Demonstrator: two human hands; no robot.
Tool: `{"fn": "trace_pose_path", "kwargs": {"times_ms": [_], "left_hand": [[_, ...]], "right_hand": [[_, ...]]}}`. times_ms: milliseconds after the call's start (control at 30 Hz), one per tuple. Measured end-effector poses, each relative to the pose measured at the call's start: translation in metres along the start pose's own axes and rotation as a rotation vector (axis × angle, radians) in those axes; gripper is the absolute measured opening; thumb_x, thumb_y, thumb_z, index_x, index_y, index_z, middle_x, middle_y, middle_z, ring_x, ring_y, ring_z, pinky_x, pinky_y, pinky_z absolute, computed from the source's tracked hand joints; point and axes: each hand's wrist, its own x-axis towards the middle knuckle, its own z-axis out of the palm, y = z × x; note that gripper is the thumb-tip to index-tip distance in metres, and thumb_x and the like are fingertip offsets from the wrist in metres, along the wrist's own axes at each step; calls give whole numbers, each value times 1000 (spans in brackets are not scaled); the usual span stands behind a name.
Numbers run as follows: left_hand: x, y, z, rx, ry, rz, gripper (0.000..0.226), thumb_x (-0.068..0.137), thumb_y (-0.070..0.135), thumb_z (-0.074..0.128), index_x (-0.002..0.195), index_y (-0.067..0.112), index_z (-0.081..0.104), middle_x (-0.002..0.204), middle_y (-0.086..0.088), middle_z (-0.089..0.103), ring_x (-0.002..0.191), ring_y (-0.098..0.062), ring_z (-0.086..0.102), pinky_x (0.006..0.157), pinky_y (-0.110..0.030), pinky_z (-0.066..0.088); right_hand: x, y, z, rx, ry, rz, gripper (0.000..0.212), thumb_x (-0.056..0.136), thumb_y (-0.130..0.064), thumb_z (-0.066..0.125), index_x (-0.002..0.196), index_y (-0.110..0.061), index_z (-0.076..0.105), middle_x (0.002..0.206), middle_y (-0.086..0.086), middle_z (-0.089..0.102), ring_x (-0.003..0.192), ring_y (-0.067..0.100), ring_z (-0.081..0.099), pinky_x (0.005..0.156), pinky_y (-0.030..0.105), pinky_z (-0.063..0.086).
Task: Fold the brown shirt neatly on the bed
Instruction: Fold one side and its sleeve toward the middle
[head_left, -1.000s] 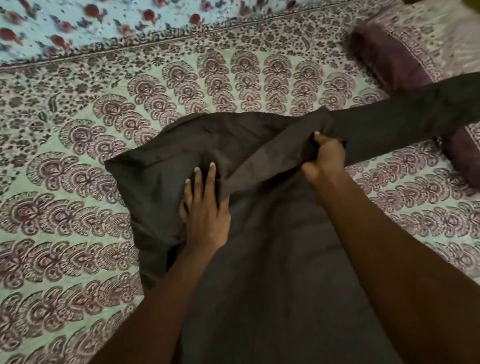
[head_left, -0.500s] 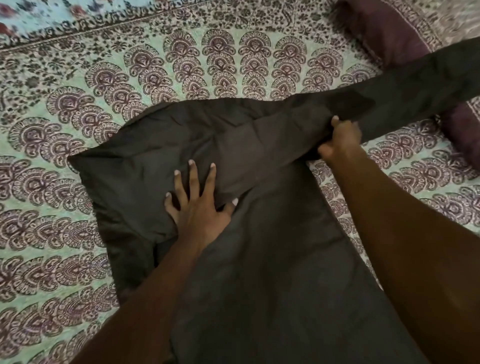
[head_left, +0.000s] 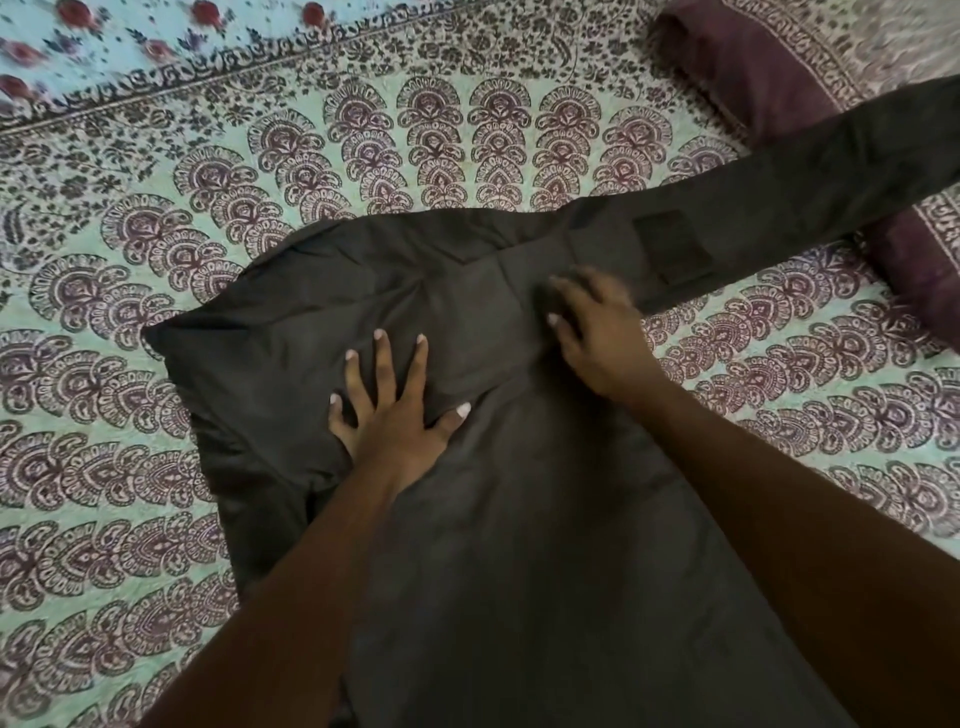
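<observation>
A home bedroom: bed with block-printed paisley bedspread, matching maroon pillow
</observation>
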Motion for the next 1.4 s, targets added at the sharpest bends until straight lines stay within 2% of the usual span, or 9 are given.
{"fn": "trace_pose_path", "kwargs": {"times_ms": [67, 200, 333, 533, 700, 900, 1033, 1200, 1400], "left_hand": [[-1, 0, -5, -32, -24, 7, 97, 81, 85, 47, 154, 58, -11, 163, 16, -36, 153, -25, -31, 122, -61, -1], [-22, -7, -6, -237, 107, 94, 93, 82, 58, 73, 157, 49, 20, 170, 19, -13, 157, -17, -16, 125, -59, 4], [-75, -31, 14, -169, 395, 53, 72, 87, 42, 67, 153, 33, 39, 172, 9, 10, 159, -22, 7, 118, -60, 22], [-147, -78, 51, -194, 360, -75, 62, 90, 48, 51, 149, 30, 46, 170, 6, 21, 155, -27, 21, 113, -61, 31], [-192, -103, 78, -331, 466, 31, 55, 89, 32, 52, 142, 18, 57, 163, -1, 37, 149, -29, 37, 113, -58, 39], [-251, -99, 102, -345, 450, -12, 54, 85, 34, 53, 137, 23, 60, 158, -2, 43, 137, -27, 46, 106, -47, 44], [-295, -86, 109, -350, 439, -255, 59, 68, 48, 54, 125, 33, 58, 132, -5, 51, 108, -30, 46, 87, -56, 48], [-349, -82, 139, -365, 365, -223, 53, 67, 51, 55, 116, 32, 55, 110, -9, 56, 89, -34, 61, 66, -44, 58], [-404, -74, 157, -198, 240, -194, 49, 61, 59, 61, 101, 32, 62, 106, -1, 58, 99, -28, 60, 73, -44, 50]], "right_hand": [[4, 3, 10, -8, -181, 20, 62, 97, -52, 42, 147, -18, 54, 160, 14, 41, 147, 37, 37, 115, 57, 39], [9, -14, 9, -84, -109, 64, 61, 103, -56, 39, 148, -16, 51, 161, 16, 38, 146, 44, 34, 114, 60, 38], [-9, -37, 13, -223, -241, -314, 72, 97, -66, 22, 151, -27, 49, 165, 12, 35, 150, 37, 34, 117, 57, 32], [-17, -63, 18, -252, -259, -110, 81, 95, -72, 14, 160, -27, 33, 171, 13, 17, 158, 38, 12, 126, 59, 10], [-51, -115, 45, -237, -360, -540, 74, 96, -71, 16, 161, -38, 28, 173, 8, 15, 159, 31, 16, 125, 52, 22], [-76, -144, 55, -148, -378, -324, 85, 92, -75, 14, 161, -30, 33, 171, 16, 18, 158, 37, 15, 127, 55, 21], [-138, -165, 65, -115, -340, -508, 71, 100, -62, 33, 151, -18, 52, 165, 24, 31, 152, 46, 30, 119, 60, 36], [-237, -165, 76, -105, -331, -571, 57, 97, -54, 47, 132, -14, 68, 151, 24, 50, 138, 48, 49, 108, 65, 45], [-322, -174, 57, 137, -488, -317, 45, 95, -47, 60, 113, -7, 73, 110, 16, 63, 95, 38, 67, 81, 41, 56]]}}
